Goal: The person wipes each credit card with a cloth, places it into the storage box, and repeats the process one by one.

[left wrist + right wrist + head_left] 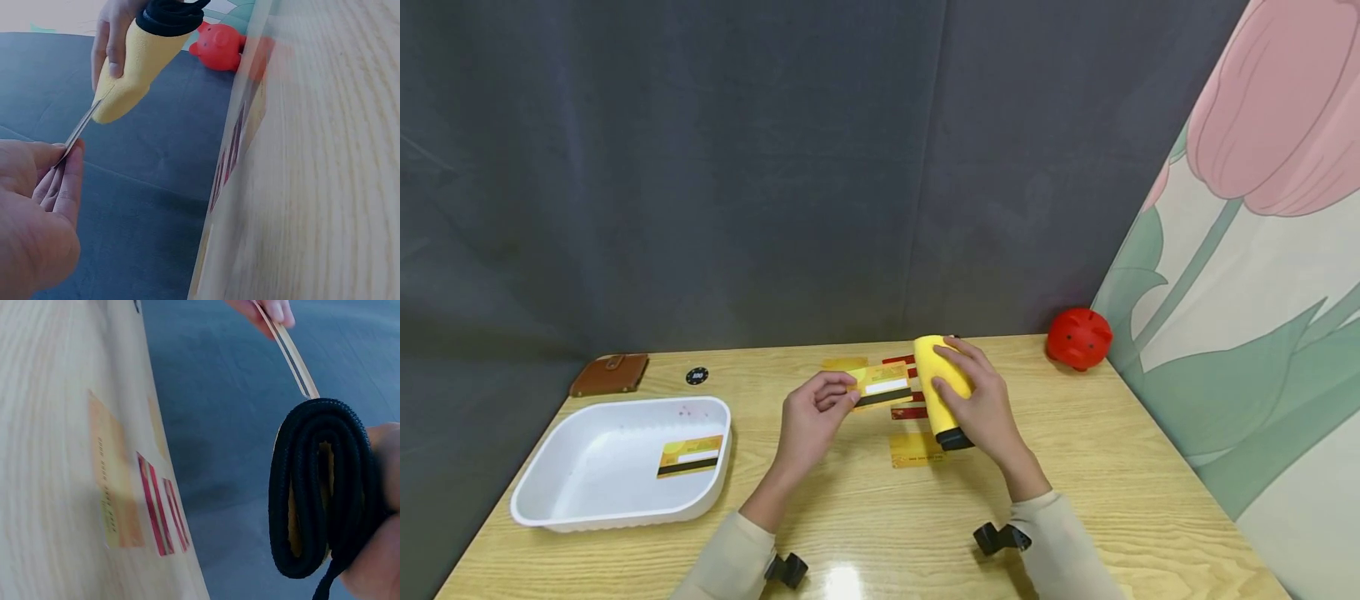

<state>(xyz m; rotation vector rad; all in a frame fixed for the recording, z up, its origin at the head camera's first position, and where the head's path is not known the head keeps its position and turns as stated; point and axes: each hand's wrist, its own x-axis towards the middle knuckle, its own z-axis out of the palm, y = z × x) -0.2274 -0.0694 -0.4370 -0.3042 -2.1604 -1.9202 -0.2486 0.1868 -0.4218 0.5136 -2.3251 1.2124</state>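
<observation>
Between thumb and fingers my left hand (808,421) pinches a yellow bank card (880,386) by one end, its dark stripe and white strip facing me in the head view. My right hand (988,408) grips a rolled yellow cloth (937,375) with black edging (284,519), raised above the table. In the left wrist view, the card's far edge meets the cloth's side. Below the hands, a yellow card (916,451) and several red strips or cards (908,412) lie on the wood, partly covered by the cloth. Behind the held card lies another yellow card (842,364).
A white tray (598,475) at left contains a striped yellow card (690,457). Behind it are a brown wallet (610,374) and a round black chip (697,376). A red piggy bank (1078,339) stands at the back right. Dark curtain (760,167) backs the table (880,533).
</observation>
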